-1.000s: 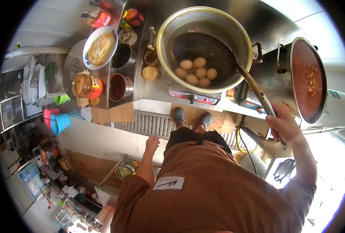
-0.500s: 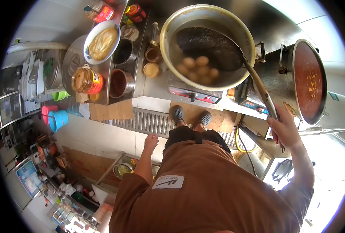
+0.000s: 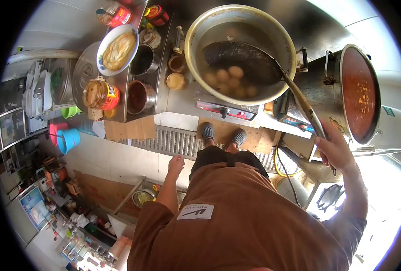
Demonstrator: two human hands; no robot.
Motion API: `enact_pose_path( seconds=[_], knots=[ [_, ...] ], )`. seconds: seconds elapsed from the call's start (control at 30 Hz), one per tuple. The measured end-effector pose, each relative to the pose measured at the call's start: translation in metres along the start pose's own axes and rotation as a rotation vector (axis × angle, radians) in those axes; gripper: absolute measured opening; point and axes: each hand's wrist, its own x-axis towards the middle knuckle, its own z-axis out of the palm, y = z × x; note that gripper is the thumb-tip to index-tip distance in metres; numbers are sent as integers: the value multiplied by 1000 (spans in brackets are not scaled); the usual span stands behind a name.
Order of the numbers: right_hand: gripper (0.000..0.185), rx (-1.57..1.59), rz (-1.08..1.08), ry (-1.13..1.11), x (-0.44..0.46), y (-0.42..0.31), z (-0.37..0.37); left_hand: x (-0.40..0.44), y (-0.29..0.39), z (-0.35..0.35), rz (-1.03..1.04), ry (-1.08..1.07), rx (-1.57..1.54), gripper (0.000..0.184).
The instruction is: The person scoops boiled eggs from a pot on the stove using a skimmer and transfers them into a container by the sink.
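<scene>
Beside the wearer's brown T-shirt [image 3: 250,194], I see the left hand [image 3: 176,166] hanging with fingers loosely curled and nothing visible in it. Farther out to the right, the right hand [image 3: 337,148] is wrapped around the end of a long-handled scoop [image 3: 305,105]. I follow the handle over the rim of a large metal pot [image 3: 236,100], where the scoop's dark bowl dips into cloudy liquid. Brown-shelled eggs [image 3: 235,72] cluster at the pot's near side; one shows clearly, others dimly through the liquid. I cannot tell whether the scoop bears them.

By my judgement, getting the eggs into the pot is done. Taking them out is not: I see none set aside, and I cannot tell whether they are cooked. Right of the pot stands a stockpot [image 3: 315,77] of red broth.
</scene>
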Motion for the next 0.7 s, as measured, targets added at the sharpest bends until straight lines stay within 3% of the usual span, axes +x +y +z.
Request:
enact_pose_path(
  seconds=[0.37,0.7],
  knots=[
    [48,197,-5,-61,3,-3,13,-3,3,0,-29,1,9,41],
    [33,327,29,-120,9,-13,17,2,10,2,-29,-53,40,42]
  ],
)
